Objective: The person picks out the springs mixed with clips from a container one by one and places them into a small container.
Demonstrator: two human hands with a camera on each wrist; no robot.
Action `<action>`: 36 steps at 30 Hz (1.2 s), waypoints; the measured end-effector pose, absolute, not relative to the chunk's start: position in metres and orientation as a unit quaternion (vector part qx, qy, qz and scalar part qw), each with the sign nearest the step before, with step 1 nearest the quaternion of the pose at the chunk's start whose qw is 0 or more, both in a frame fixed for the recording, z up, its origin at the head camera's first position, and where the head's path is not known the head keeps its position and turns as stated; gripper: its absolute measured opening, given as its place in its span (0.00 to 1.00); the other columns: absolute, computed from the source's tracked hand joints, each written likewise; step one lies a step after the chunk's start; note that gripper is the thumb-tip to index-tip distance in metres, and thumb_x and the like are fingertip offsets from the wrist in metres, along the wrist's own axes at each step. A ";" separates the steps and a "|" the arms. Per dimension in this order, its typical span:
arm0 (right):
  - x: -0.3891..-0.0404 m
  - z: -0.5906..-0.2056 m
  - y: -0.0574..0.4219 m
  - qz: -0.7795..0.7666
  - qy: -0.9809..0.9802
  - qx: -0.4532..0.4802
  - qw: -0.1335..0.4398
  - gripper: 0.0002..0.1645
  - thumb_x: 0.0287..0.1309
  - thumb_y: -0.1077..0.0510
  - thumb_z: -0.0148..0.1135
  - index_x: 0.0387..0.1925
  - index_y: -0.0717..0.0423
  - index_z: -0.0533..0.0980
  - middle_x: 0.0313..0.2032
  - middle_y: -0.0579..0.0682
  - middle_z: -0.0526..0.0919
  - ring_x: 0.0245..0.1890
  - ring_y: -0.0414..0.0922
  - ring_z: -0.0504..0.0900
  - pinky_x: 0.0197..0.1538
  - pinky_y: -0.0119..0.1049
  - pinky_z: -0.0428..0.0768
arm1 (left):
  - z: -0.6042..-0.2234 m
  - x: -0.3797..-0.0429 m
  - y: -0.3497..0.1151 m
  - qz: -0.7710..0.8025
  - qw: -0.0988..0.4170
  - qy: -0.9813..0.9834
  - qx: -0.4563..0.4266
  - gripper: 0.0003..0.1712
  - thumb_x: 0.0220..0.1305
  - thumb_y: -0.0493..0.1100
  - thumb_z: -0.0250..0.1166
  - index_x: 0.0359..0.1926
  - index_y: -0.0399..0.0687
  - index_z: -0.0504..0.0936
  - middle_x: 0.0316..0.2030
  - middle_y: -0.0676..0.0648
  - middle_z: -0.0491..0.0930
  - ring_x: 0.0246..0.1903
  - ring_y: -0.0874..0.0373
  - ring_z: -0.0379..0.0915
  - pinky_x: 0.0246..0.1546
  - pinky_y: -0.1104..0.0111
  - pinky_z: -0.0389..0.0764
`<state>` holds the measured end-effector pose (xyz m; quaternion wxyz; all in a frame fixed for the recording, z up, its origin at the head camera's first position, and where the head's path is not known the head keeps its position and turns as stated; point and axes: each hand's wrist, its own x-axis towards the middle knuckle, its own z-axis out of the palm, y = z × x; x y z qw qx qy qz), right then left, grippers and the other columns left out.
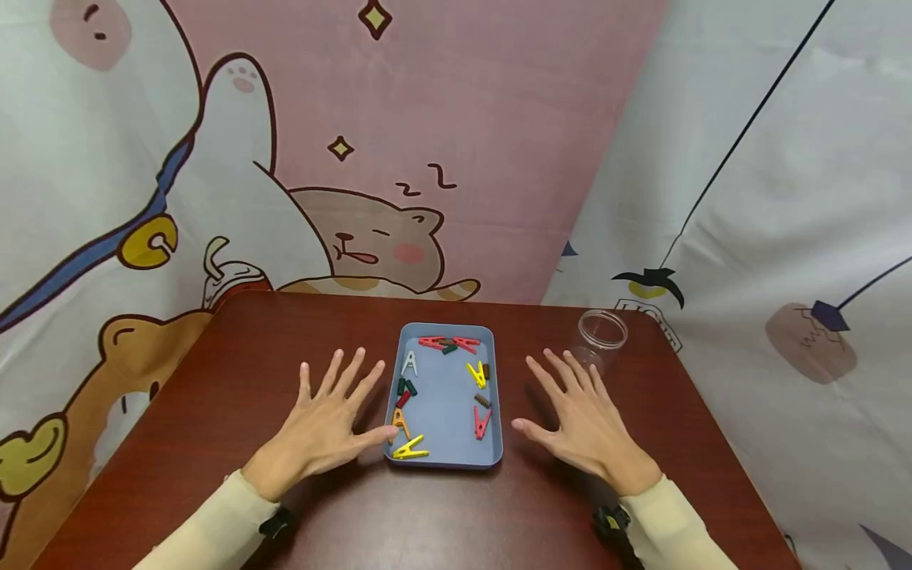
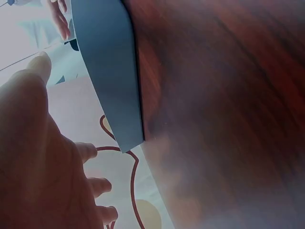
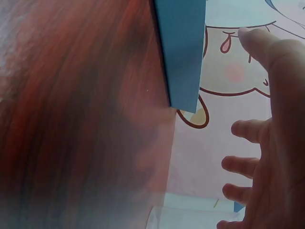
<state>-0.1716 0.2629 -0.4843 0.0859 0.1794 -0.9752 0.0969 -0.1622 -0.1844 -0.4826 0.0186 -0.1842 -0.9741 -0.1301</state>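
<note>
Both hands are spread with straight fingers and hold nothing. My left hand (image 1: 324, 426) hovers left of a blue-grey tray (image 1: 449, 443), its thumb overlapping the tray's left rim by an orange clip (image 1: 401, 419) in the head view. On the right side, my right hand (image 1: 590, 419) hovers apart from the tray. Inside lie a white clip (image 1: 409, 363), a yellow clip (image 1: 411, 449) at the near left, another yellow clip (image 1: 477, 375), a pink-red clip (image 1: 481, 423), and red clips (image 1: 466, 343) at the far end. Several small dark green, red and brown pieces (image 1: 482, 400) lie among them.
A clear round jar (image 1: 602, 331) stands at the back right, beyond my right fingertips. The dark red-brown wooden table (image 1: 299, 332) meets a printed cloth (image 1: 499, 158) at its back edge. The tray's side wall (image 2: 107, 71) rises beside my left hand.
</note>
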 end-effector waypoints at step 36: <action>-0.193 -0.454 0.211 0.108 -0.944 0.308 0.054 0.49 0.73 0.26 0.73 0.85 0.42 0.77 0.80 0.54 0.81 0.82 0.58 0.78 0.86 0.71 0.73 | -0.489 -0.150 -0.182 -0.139 -0.008 -0.961 -0.238 0.65 0.72 0.88 0.62 0.96 0.62 0.57 0.97 0.49 0.49 0.96 0.34 0.43 0.87 0.17 0.42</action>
